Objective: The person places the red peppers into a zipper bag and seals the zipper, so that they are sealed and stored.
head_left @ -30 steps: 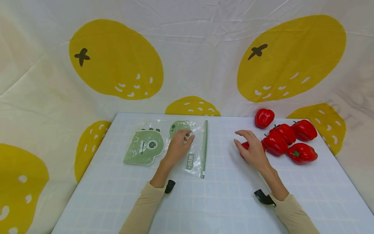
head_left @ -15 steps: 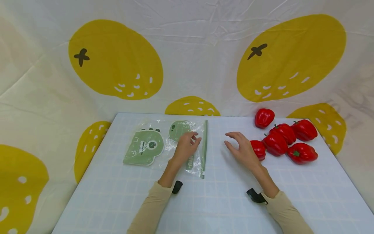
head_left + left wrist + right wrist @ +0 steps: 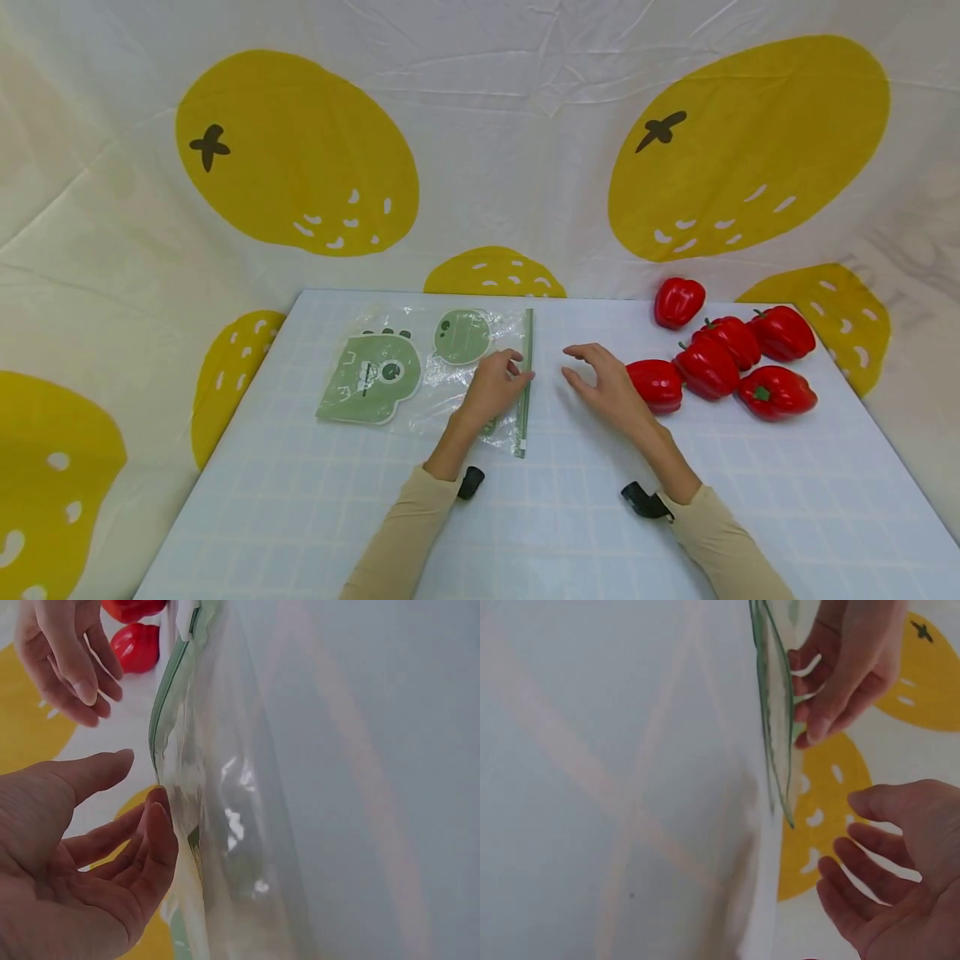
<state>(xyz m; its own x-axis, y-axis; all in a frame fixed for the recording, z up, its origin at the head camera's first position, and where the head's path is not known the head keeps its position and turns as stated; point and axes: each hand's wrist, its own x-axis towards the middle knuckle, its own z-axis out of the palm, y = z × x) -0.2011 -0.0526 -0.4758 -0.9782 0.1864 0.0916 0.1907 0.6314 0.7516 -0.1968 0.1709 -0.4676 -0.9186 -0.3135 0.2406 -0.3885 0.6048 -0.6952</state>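
Note:
A clear zip bag (image 3: 386,379) with a green dinosaur print lies flat on the table, its green zip strip (image 3: 528,342) on the right side. Over the bag, close to that strip, is my left hand (image 3: 489,390), thumb and fingers bent and apart with nothing between them. In the left wrist view its fingertips are near the bag's zip end; whether they touch it I cannot tell. My right hand (image 3: 609,393) hovers right of the strip, fingers spread and holding nothing. Just beside it lies a red bell pepper (image 3: 657,385).
Several more red bell peppers (image 3: 707,370) lie grouped at the table's right, one (image 3: 678,302) farther back by the cloth. A cloth backdrop (image 3: 517,175) with yellow fruit prints stands behind the table (image 3: 540,533). Black wrist cameras (image 3: 643,500) sit at both sleeves.
My left hand has moved right across the bag to its zip strip. My right hand has moved left, away from the peppers, uncovering the nearest one. Bag and peppers stay put.

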